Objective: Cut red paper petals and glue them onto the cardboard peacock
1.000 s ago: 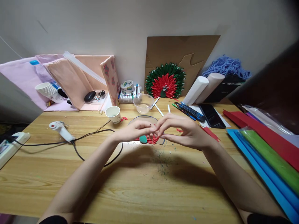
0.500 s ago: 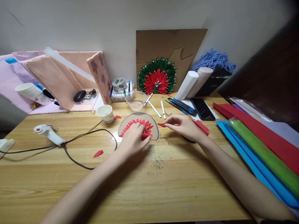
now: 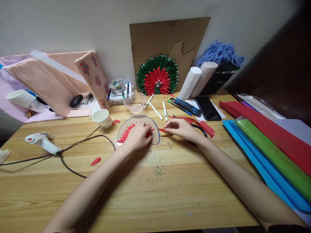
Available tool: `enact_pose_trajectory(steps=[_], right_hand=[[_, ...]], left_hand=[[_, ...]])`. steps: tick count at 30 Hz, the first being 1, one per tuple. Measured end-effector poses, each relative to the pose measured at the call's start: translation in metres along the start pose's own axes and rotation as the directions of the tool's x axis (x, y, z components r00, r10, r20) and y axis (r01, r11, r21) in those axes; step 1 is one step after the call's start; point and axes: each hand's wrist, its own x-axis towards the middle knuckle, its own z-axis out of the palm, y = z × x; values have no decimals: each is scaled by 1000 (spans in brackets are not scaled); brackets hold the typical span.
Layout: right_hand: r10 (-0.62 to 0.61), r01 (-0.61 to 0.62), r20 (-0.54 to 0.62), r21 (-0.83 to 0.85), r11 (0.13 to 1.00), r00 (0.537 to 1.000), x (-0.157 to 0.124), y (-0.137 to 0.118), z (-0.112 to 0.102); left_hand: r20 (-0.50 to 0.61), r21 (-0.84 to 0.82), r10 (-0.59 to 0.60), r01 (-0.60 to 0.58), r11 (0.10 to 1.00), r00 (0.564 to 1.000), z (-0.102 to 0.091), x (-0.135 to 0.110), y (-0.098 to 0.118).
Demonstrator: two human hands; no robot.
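Observation:
A half-round card (image 3: 153, 124) edged in blue lies on the wooden table (image 3: 155, 191), with a fan of red paper petals (image 3: 125, 133) stuck on it. My left hand (image 3: 138, 136) rests on the card, fingers curled down over the petals. My right hand (image 3: 181, 128) lies just right of the card and pinches a small red paper petal (image 3: 162, 130) at its fingertips. More red paper scraps (image 3: 205, 127) lie beside my right wrist. One loose red petal (image 3: 96, 160) lies on the table to the left.
A glue gun (image 3: 42, 142) with a black cord lies at the left, near a paper cup (image 3: 102, 117). A clear bowl (image 3: 134, 103), pens, a phone (image 3: 207, 108) and a finished green-and-red fan (image 3: 157, 76) stand behind. Coloured paper rolls (image 3: 274, 152) lie at the right.
My hands were raised together over the card; they have come down and apart. The left one now presses on the petals, and the right one holds a petal beside the card.

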Motion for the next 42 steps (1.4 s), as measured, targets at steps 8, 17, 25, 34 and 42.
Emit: enact_pose_trajectory(steps=[8,17,25,34,42], right_hand=[[25,-26,6,34,999,1000,2,3,-1],[32,-32,-5,47,998,999,4,7,-2],[15,-17,59,35,999,998,7,13,1],[-4,3,64,21,1000,998,16,7,-2],[53,-55,101,18,998,994,17,6,-2]], left_hand=[[66,-143,42,-32,989,997,-5,5,-4],[51,-109,52,-46,993,997,1,7,-2],[-14,-195,69,-70,978,998,1,2,-7],[-26,-125,91,-93,988,996,3,-7,-4],[-3,-166,94,-93,982,996,7,1,-7]])
